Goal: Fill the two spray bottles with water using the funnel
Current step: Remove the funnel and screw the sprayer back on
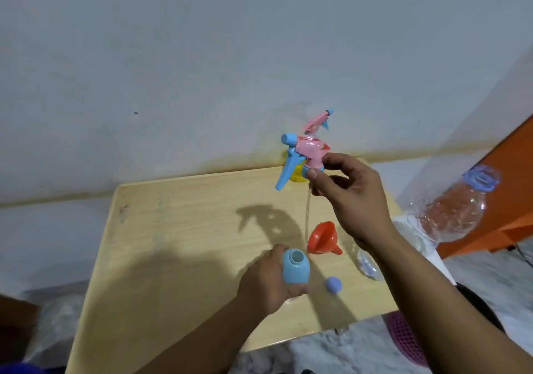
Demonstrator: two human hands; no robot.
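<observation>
My left hand [266, 283] grips an uncapped blue spray bottle [296, 270] upright on the wooden table [178, 229]. Raised above the table, my right hand [350, 195] pinches a pink and blue spray head [302, 154] by its collar, and its clear dip tube [308, 215] hangs down. A second spray bottle, yellow [297, 173] with a pink and blue head [320, 121], stands at the table's far edge behind the held head. An orange funnel [323, 238] lies on its side right of the blue bottle.
A small blue cap [334, 285] lies on the table near the funnel. A clear plastic water bottle [367, 261] lies partly hidden under my right forearm. Another clear bottle with a blue cap [458, 206] sits off the table at right, by an orange object [507, 186].
</observation>
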